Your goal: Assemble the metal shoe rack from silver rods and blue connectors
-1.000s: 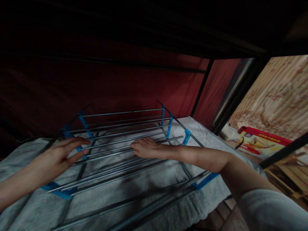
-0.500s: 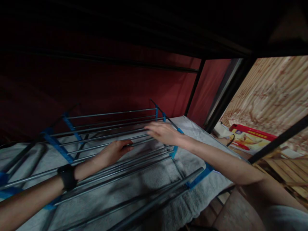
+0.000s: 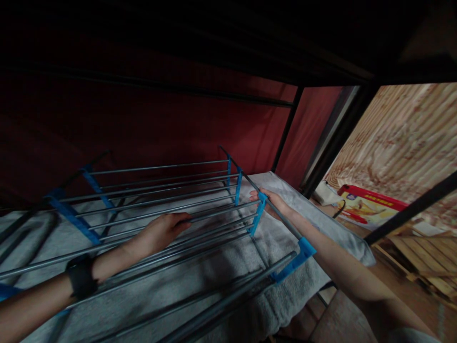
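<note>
A folded metal drying rack [image 3: 150, 200] with grey rods and blue plastic joints lies flat on a grey towel-like cloth [image 3: 228, 267] inside a dark shelf bay. My left hand [image 3: 162, 229], with a black band on its wrist, rests on the rods near the rack's middle, fingers curled over one rod. My right hand [image 3: 273, 202] grips the rack's right side bar beside a blue joint [image 3: 260, 206].
A red fabric wall [image 3: 178, 124] closes the back of the bay. Black frame posts [image 3: 335, 143] stand at the right. Beyond them lie a red and yellow box [image 3: 371, 207], a wooden pallet [image 3: 428, 259] and a plywood sheet [image 3: 403, 138].
My right hand moved from the rods in the rack's middle out to its right side bar and closed on it. My left hand came from the left end to the middle rods.
</note>
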The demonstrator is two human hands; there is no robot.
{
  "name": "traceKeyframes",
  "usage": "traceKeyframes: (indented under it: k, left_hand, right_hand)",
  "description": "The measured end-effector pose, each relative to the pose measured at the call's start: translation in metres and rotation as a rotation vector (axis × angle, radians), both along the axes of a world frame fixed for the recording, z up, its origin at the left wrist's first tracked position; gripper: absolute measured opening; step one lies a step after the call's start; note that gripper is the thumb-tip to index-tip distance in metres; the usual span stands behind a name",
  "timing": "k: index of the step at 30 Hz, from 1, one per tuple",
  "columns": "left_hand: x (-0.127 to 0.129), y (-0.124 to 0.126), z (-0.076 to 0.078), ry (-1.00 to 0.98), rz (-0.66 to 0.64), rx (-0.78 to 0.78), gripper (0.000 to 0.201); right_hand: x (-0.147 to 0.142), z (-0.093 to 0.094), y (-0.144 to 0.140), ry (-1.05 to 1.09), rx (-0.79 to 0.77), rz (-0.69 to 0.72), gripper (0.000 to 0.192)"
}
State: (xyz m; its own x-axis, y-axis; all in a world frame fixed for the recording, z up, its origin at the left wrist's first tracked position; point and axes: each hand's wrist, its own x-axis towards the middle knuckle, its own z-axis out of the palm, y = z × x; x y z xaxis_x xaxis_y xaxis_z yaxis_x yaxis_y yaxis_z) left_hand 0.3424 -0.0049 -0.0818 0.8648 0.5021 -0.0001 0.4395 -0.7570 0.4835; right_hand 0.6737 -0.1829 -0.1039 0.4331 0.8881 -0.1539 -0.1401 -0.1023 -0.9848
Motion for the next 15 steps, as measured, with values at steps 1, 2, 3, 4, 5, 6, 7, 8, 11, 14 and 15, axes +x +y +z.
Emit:
traceKeyframes:
  k: [1, 2, 3, 4, 5, 6, 7, 8, 11, 14, 15]
  left_hand:
    - [-0.0007, -0.0003, 0.0002, 0.007, -0.005, 0.008, 0.047]
    - [-0.0014, -0.0004, 0.0002, 0.014, -0.006, 0.016, 0.049]
    - [-0.0022, -0.0003, 0.0, 0.02, -0.004, 0.025, 0.051]
    - [-0.0029, -0.0001, -0.0004, 0.024, 0.0, 0.033, 0.053]
    - [-0.0035, 0.0001, -0.0006, 0.028, 0.0, 0.037, 0.054]
    - [-0.0039, 0.0001, -0.0007, 0.028, -0.001, 0.038, 0.055]
    - [-0.0041, -0.0001, -0.0005, 0.028, -0.006, 0.036, 0.056]
    - [-0.0042, -0.0005, -0.0002, 0.028, -0.011, 0.033, 0.055]
    - [-0.0039, -0.0017, 0.0007, 0.022, -0.01, 0.043, 0.054]
    - [-0.0032, -0.0018, -0.0003, 0.017, -0.014, 0.045, 0.054]
    - [-0.0029, -0.0016, -0.001, 0.019, -0.018, 0.036, 0.054]
  right_hand:
    - [0.0004, -0.0005, 0.0016, 0.042, 0.001, -0.031, 0.039]
    - [0.0013, -0.0007, 0.0031, 0.073, -0.002, -0.061, 0.036]
    - [0.0023, -0.0011, 0.0043, 0.096, -0.004, -0.086, 0.034]
    - [0.0033, -0.0015, 0.0052, 0.111, -0.001, -0.104, 0.031]
    - [0.004, -0.0022, 0.0058, 0.119, 0.008, -0.115, 0.03]
    - [0.0045, -0.0028, 0.0059, 0.12, 0.018, -0.121, 0.029]
    - [0.0046, -0.0034, 0.0059, 0.116, 0.028, -0.124, 0.028]
    - [0.0045, -0.0038, 0.0057, 0.111, 0.034, -0.124, 0.027]
    - [0.0035, -0.0039, 0.0052, 0.113, 0.028, -0.129, 0.027]
    - [0.0026, -0.0031, 0.0054, 0.125, 0.018, -0.129, 0.027]
    - [0.0024, -0.003, 0.0056, 0.122, 0.019, -0.129, 0.027]
